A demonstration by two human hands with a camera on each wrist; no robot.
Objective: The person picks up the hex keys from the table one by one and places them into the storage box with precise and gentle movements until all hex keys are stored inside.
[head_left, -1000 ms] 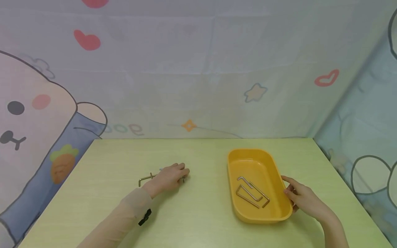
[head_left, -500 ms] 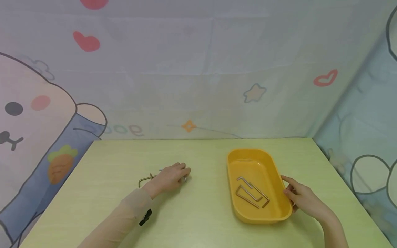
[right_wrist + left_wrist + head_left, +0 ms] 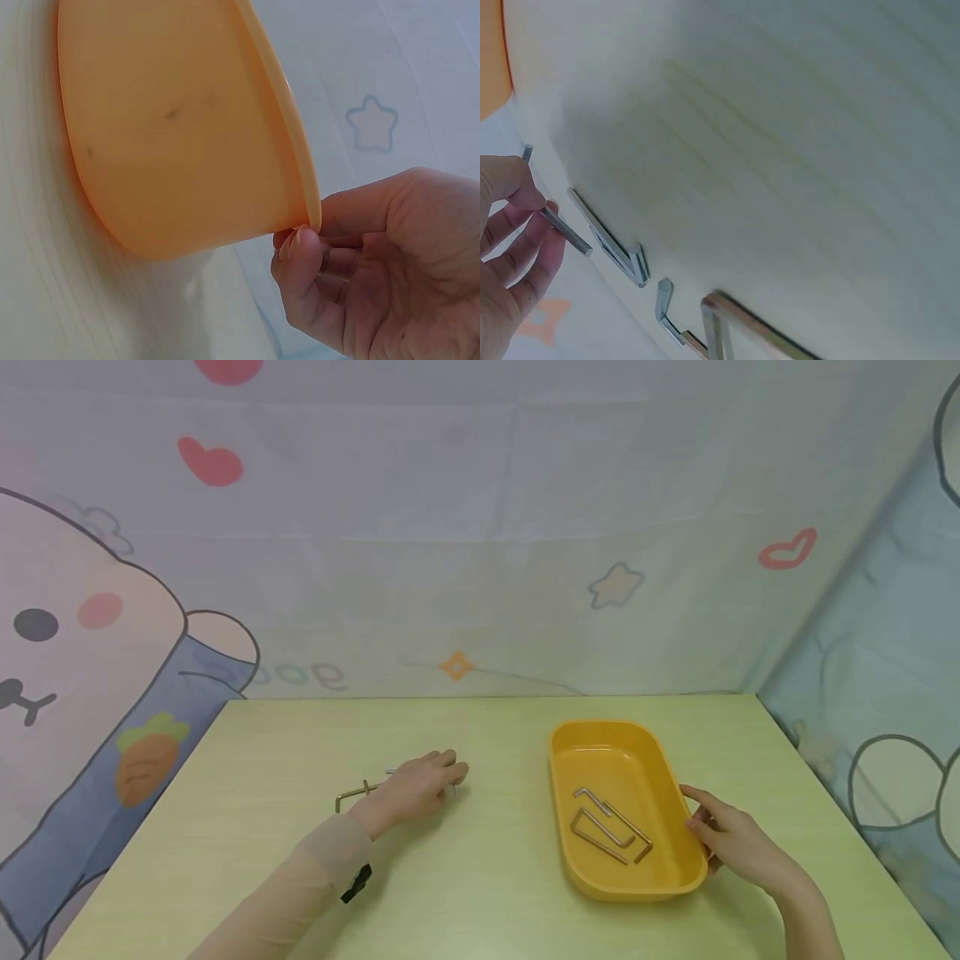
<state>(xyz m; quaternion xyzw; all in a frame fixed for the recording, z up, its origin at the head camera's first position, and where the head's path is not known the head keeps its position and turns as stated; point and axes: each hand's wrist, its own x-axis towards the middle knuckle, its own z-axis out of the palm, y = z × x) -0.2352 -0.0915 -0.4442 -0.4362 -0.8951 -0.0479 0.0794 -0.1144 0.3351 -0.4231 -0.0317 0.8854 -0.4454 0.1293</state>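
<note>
Since half a second ago: your left hand (image 3: 416,791) has crept slightly right and its fingertips are a touch higher; your right hand (image 3: 731,839) and the yellow tray (image 3: 678,872) have not moved.

Left fingers (image 3: 532,251) curled, pinching a small silver hex key (image 3: 564,229) between thumb and fingertips, just off the desk (image 3: 480,893). More hex keys (image 3: 619,251) lie on the desk right beside that hand; a brass-coloured one (image 3: 352,793) sticks out to the left of the wrist.

Right fingers (image 3: 300,247) pinch the tray's near right rim, thumb on top. Three hex keys in the tray (image 3: 611,827) lie flat on its floor, well apart from the left hand.
</note>
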